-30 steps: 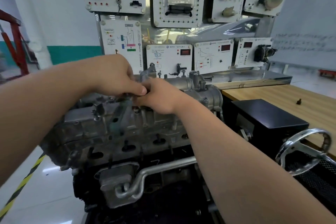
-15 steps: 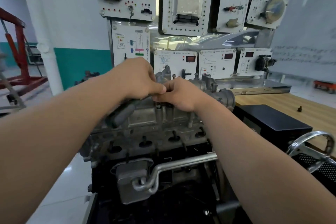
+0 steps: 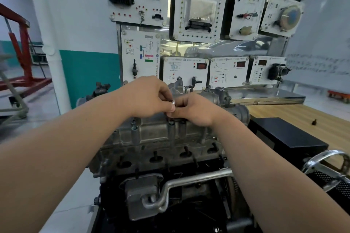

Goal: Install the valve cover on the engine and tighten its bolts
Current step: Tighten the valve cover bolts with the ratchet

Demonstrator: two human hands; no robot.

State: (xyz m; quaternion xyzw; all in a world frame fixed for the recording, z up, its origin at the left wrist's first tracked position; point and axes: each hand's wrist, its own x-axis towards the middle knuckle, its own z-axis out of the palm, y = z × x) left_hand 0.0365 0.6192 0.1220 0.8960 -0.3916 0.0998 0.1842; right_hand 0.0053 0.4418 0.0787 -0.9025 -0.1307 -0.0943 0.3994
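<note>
Left hand (image 3: 149, 96) pinches a small shiny metal piece (image 3: 173, 102) over the engine (image 3: 161, 136); right hand (image 3: 197, 110) curled alongside, its hold indiscernible.

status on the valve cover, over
Left hand and right hand pinch a small silver part together. Valve cover sits on the engine. Nothing in the way.

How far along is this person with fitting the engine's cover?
Done: the valve cover sits on the engine. In hand: the left hand and right hand pinch a small shiny metal piece above the cover's near edge. Left: tightening the bolts; one bolt stands in its hole, apparently not seated, and no tool shows.
</note>
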